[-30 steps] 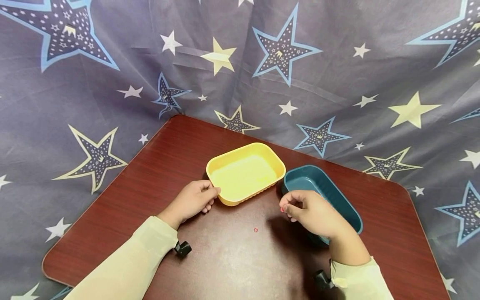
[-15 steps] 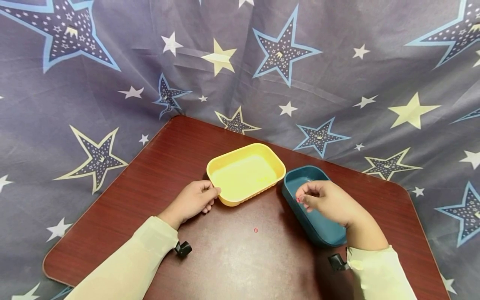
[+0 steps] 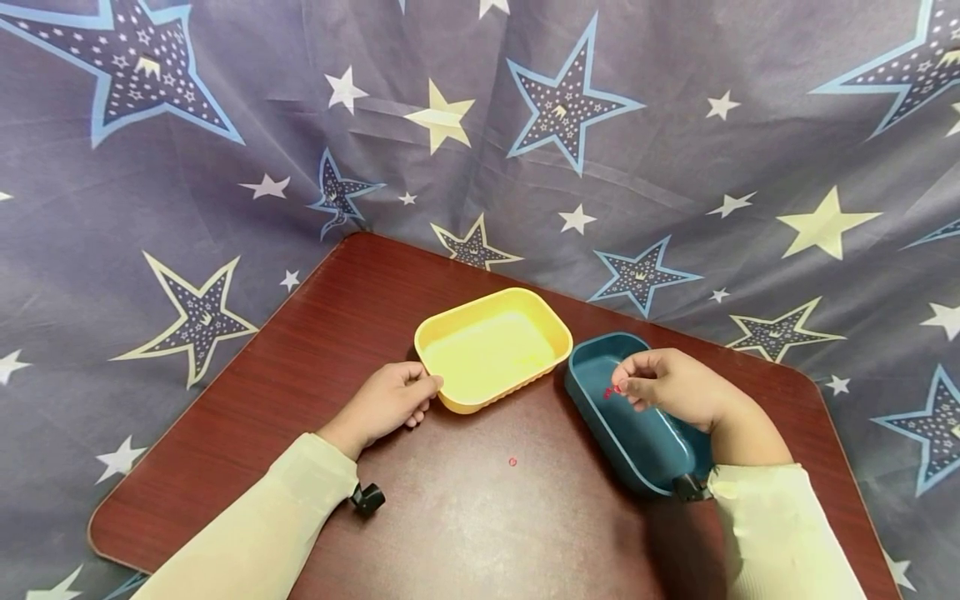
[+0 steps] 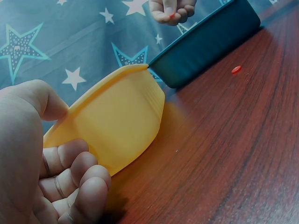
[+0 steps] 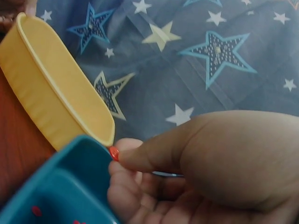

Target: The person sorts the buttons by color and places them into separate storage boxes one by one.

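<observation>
My left hand (image 3: 386,398) pinches the near left corner of the yellow plastic bin (image 3: 468,406), thumb at its rim; the other fingers curl beside the outer wall. Over the teal plastic bin (image 3: 606,433), my right hand (image 3: 675,392) pinches a small red piece (image 5: 114,153) between thumb and forefinger. Inside the teal bin lie a few red pieces (image 5: 36,211), partly cut off by the right wrist view's edge. Another small red ring-like piece (image 3: 512,462) rests on the table in front of the two bins, flat and round in the left wrist view (image 4: 236,69).
Both bins stand close together on a dark red wooden table (image 3: 450,533) with rounded corners. A star-printed curtain (image 3: 480,125) hangs along the table's back and sides. Each wrist carries a small black camera, like the left one (image 3: 368,498).
My right hand has moved from the teal bin's near left edge to the right and farther back, over the bin's inside. The left hand and both bins have stayed in place.
</observation>
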The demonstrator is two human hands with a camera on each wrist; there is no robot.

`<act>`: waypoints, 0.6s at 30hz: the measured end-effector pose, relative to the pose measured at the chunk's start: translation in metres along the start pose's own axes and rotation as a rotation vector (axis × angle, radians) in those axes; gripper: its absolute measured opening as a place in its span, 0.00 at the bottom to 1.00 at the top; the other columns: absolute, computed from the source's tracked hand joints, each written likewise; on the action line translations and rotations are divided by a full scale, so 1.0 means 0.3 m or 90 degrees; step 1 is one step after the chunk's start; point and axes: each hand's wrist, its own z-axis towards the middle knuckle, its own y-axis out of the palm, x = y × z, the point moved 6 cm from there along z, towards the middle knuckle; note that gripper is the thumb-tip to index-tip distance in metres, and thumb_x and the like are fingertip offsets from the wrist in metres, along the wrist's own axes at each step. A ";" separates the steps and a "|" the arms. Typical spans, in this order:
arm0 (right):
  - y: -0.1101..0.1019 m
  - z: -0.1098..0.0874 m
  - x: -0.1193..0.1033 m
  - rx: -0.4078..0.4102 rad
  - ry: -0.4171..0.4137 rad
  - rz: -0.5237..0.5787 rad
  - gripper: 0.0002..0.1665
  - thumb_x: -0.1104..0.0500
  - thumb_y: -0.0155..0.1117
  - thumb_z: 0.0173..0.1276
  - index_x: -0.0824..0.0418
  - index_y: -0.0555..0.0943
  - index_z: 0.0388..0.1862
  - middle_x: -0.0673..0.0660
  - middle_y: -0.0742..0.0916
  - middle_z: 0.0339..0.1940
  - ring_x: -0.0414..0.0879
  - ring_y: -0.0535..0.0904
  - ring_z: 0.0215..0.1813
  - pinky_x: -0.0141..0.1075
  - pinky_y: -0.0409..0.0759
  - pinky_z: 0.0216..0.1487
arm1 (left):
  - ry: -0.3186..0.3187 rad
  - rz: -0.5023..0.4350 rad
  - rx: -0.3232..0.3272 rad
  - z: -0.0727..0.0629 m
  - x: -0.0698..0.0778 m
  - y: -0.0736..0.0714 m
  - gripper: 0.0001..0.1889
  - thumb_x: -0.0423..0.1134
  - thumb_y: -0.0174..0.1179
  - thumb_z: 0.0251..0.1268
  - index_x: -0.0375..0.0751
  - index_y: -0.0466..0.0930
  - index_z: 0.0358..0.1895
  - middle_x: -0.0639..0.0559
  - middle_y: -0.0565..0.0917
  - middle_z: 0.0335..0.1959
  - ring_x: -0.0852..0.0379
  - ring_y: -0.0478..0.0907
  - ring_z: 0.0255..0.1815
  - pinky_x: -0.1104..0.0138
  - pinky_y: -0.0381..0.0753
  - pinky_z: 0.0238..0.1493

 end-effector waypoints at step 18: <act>-0.021 0.089 0.085 -0.094 0.046 -0.007 0.07 0.64 0.65 0.85 0.69 0.86 0.49 0.54 0.87 0.39 0.52 0.84 0.43 0.39 0.90 0.47 | 0.002 0.008 0.001 0.005 -0.013 -0.003 0.22 0.55 0.66 0.83 0.39 0.82 0.34 0.49 0.82 0.25 0.55 0.81 0.23 0.66 0.85 0.28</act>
